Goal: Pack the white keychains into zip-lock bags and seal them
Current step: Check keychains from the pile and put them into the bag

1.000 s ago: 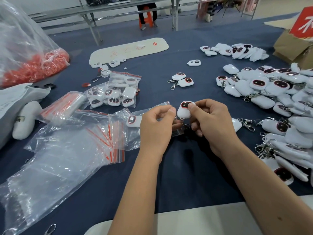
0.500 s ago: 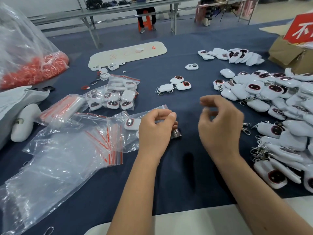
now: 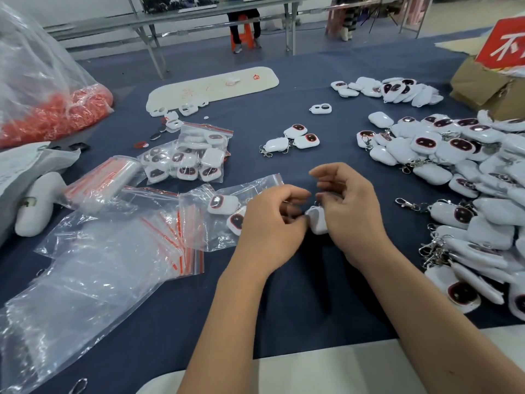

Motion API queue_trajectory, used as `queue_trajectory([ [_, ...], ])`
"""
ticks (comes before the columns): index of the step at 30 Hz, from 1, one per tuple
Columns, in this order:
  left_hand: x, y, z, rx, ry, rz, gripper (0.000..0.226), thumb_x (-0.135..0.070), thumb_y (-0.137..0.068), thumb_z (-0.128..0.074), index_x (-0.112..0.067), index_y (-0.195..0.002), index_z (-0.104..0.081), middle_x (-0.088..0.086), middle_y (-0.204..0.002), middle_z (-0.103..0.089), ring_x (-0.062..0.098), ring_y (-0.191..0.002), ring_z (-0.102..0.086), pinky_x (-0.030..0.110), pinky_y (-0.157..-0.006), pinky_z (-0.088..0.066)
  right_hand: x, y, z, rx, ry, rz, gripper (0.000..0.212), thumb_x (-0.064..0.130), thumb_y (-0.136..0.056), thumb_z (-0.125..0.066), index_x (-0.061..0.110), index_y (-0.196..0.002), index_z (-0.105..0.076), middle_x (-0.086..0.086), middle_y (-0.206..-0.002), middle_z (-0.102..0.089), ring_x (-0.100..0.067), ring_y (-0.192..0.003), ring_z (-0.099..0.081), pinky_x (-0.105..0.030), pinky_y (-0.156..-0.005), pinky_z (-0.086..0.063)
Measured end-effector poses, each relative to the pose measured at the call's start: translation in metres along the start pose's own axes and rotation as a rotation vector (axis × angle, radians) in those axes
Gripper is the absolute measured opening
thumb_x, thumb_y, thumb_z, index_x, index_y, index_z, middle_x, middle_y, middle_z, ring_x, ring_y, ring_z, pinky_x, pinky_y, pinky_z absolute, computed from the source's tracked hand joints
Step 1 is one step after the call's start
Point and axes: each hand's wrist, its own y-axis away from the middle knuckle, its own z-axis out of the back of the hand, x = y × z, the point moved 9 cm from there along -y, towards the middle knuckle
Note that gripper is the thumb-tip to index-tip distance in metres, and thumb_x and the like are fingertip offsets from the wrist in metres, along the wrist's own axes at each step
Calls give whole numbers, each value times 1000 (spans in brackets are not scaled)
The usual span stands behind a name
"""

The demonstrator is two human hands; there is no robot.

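Observation:
My left hand point(image 3: 270, 228) pinches the mouth of a clear zip-lock bag point(image 3: 227, 209) lying on the dark blue table; two white keychains with dark red faces show inside the bag. My right hand point(image 3: 350, 211) holds a white keychain point(image 3: 318, 221) right at the bag's mouth, between both hands, its fingers curled round it. A big heap of loose white keychains point(image 3: 454, 166) with metal clips spreads along the right side. A filled, sealed bag of keychains point(image 3: 196, 157) lies behind the open one.
Empty red-striped zip-lock bags point(image 3: 113, 251) are piled at left. A large plastic sack of red bits point(image 3: 42, 95) stands far left. Three loose keychains point(image 3: 292, 139) lie mid-table, a smaller heap point(image 3: 392, 91) farther back, a cardboard box point(image 3: 488, 86) at far right.
My right hand dropped a keychain into the bag, swung out empty toward the right heap, and has come back holding another keychain at the bag's mouth. The left hand stayed on the bag.

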Motion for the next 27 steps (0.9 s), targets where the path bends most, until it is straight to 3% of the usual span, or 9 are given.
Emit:
queue_trajectory([
  [3, -8, 2, -18, 155, -190, -111, 46, -24, -76, -90, -31, -117, -71, -11, -107, -65, 1, -91, -61, 15, -81, -50, -13, -5, -3, -21, -318, -136, 56, -24, -88, -40, 22, -101, -70, -7, -113, -70, -13, -106, -66, -21, -90, -55],
  [5, -7, 3, -22, 183, -282, -140, 53, -28, -71, -94, -33, -119, -71, -12, -106, -58, -4, -89, -54, 10, -79, -44, -18, -6, -3, -34, -513, -206, 51, -23, -90, -39, 16, -101, -69, -10, -111, -69, -15, -105, -66, -21, -88, -54],
  [7, -8, 2, -20, 148, -298, -159, 45, -28, -75, -92, -29, -115, -74, -11, -101, -57, -3, -83, -53, 10, -75, -42, -18, -6, -2, -40, -642, -231, 45, -21, -94, -37, 11, -102, -68, -12, -109, -67, -17, -104, -65, -22, -87, -53],
  [9, -14, 0, -15, 80, -317, -198, 21, -33, -88, -81, -24, -108, -77, -7, -94, -63, 5, -81, -56, 21, -76, -47, -16, -5, 1, -55, -692, -227, 38, -15, -99, -39, 10, -101, -68, -12, -106, -67, -19, -101, -65, -23, -83, -55],
  [12, -11, -2, -2, -57, -158, -145, 25, -36, -103, -62, -19, -90, -76, -1, -75, -70, 16, -71, -65, 37, -69, -53, -11, -6, 3, -38, -626, -198, 29, 1, -107, -44, 13, -99, -70, -9, -98, -71, -19, -90, -64, -26, -72, -54],
  [15, 1, -3, 14, -188, 157, -7, 15, -25, -100, -67, -14, -90, -72, 1, -68, -73, 12, -54, -65, 28, -52, -54, -4, -5, -6, 84, -434, -130, 22, 12, -107, -56, 13, -97, -76, -7, -89, -75, -19, -80, -67, -30, -69, -56],
  [20, 21, -3, 22, -283, 411, 129, 16, -26, -98, -70, -10, -94, -74, 3, -59, -68, 10, -50, -58, 21, -52, -49, 2, -1, -16, 201, -302, -31, 13, 8, -99, -69, 16, -99, -79, -1, -85, -78, -7, -73, -68, -17, -63, -51],
  [24, 26, -2, 24, -292, 512, 190, 13, -20, -98, -71, -9, -95, -78, -1, -64, -71, 5, -53, -56, 16, -55, -48, -4, -3, -15, 187, -342, -64, 18, 7, -97, -71, 20, -107, -78, -16, -93, -73, -11, -74, -68, -21, -64, -54],
  [27, 26, -2, 26, -299, 483, 196, 14, -21, -98, -70, -13, -93, -80, 2, -69, -72, 11, -57, -57, 22, -57, -51, 2, 1, -21, 256, -359, -29, 23, 5, -98, -68, 23, -102, -81, -10, -89, -76, -15, -72, -70, -26, -60, -57],
])
